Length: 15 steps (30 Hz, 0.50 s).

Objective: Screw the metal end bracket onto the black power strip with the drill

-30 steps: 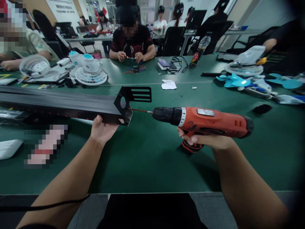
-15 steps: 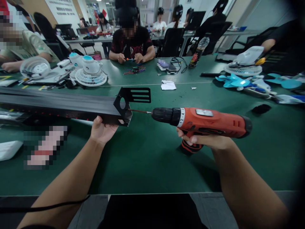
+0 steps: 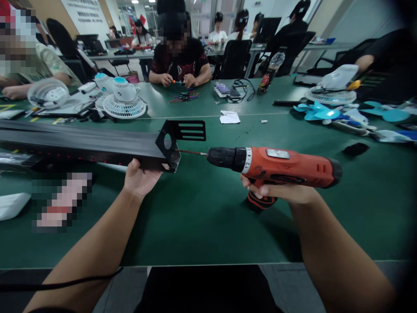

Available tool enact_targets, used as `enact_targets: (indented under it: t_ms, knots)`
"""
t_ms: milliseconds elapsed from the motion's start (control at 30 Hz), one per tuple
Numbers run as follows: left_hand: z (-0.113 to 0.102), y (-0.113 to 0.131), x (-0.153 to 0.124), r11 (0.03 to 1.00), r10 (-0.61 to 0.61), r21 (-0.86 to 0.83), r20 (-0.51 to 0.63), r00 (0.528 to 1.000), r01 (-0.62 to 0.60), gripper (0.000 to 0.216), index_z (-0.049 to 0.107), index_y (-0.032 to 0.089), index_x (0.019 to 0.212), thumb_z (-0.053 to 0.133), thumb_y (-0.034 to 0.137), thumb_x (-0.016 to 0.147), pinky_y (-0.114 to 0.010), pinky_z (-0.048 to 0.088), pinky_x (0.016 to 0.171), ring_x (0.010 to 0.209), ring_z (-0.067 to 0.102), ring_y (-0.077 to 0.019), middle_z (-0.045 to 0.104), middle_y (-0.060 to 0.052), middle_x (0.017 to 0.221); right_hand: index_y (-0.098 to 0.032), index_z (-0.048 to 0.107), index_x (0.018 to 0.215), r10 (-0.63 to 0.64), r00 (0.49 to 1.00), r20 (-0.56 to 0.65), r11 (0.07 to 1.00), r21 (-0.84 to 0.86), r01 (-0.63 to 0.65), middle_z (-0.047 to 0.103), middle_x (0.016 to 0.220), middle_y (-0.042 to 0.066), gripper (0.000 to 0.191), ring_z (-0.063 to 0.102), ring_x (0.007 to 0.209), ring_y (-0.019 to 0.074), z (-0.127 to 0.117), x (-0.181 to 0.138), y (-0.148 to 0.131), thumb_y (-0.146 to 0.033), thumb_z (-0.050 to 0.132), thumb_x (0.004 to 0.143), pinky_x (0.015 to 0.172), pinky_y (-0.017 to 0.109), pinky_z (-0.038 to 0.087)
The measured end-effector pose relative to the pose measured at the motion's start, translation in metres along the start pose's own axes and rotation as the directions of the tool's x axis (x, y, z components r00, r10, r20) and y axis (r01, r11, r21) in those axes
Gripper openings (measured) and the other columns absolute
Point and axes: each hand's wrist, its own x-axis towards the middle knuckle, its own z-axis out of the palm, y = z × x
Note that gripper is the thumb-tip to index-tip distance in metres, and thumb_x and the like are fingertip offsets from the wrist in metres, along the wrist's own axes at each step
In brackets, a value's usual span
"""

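We level the orange drill (image 3: 286, 167) at the black bar (image 3: 114, 145).
Our right hand (image 3: 280, 190) is wrapped round the drill's handle; our left hand (image 3: 143, 180) grips the bar's near end from below, ahead of the drill's chuck. The drill's thin bit (image 3: 192, 152) reaches that end, beside the slotted bracket (image 3: 189, 130); we cannot tell what its tip meets. Beyond the drill lies white paper (image 3: 230, 118).

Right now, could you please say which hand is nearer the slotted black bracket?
Left: the left hand holds the black bar, below-left of the slotted bracket; the right hand, around the orange drill, sits farther off, lower right.
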Motion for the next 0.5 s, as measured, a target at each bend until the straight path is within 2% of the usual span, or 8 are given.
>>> enact_targets:
  t_ms: [100, 167, 333, 500]
  knots:
    - [0.0016, 0.0001, -0.0005, 1.000, -0.004, 0.030, -0.002, 1.000, 0.004, 0.069, 0.085, 0.033, 0.130, 0.110, 0.049, 0.068, -0.036, 0.074, 0.078, 0.106, 0.087, -0.0318, 0.090, -0.007, 0.125, -0.022, 0.083, 0.120, 0.007, 1.000, 0.020, 1.000, -0.006, -0.007, 0.076, 0.097, 0.006, 0.037, 0.064, 0.067, 0.0139, -0.0004, 0.0002, -0.0006, -0.050, 0.092, 0.097, 0.060, 0.028, 0.062]
    - [0.0034, 0.0004, -0.0008, 1.000, -0.005, 0.026, -0.006, 1.000, 0.005, 0.067, 0.085, 0.033, 0.129, 0.110, 0.048, 0.068, -0.036, 0.074, 0.077, 0.110, 0.086, -0.0337, 0.090, -0.007, 0.125, -0.022, 0.083, 0.120, 0.010, 1.000, 0.029, 1.000, 0.000, -0.010, 0.076, 0.097, 0.006, 0.037, 0.065, 0.069, 0.0139, 0.0002, 0.0009, -0.0016, -0.049, 0.092, 0.098, 0.062, 0.028, 0.063]
    - [0.0070, 0.0013, -0.0014, 1.000, -0.015, -0.007, -0.010, 1.000, 0.015, 0.063, 0.085, 0.032, 0.127, 0.109, 0.045, 0.069, -0.035, 0.073, 0.073, 0.101, 0.087, -0.0317, 0.090, -0.006, 0.123, -0.021, 0.084, 0.116, -0.015, 1.000, 0.016, 1.000, -0.001, 0.016, 0.076, 0.097, 0.006, 0.037, 0.069, 0.075, 0.0163, 0.0014, 0.0024, -0.0022, -0.052, 0.092, 0.097, 0.069, 0.031, 0.066]
    - [0.0063, 0.0007, -0.0018, 0.998, -0.027, -0.050, 0.010, 1.000, 0.027, 0.063, 0.083, 0.034, 0.131, 0.107, 0.040, 0.073, -0.036, 0.074, 0.080, 0.101, 0.087, -0.0295, 0.090, -0.004, 0.122, -0.022, 0.084, 0.115, -0.009, 1.000, 0.014, 1.000, -0.003, 0.009, 0.076, 0.092, 0.005, 0.038, 0.068, 0.071, 0.0164, 0.0006, 0.0030, -0.0022, -0.053, 0.093, 0.096, 0.066, 0.031, 0.065]
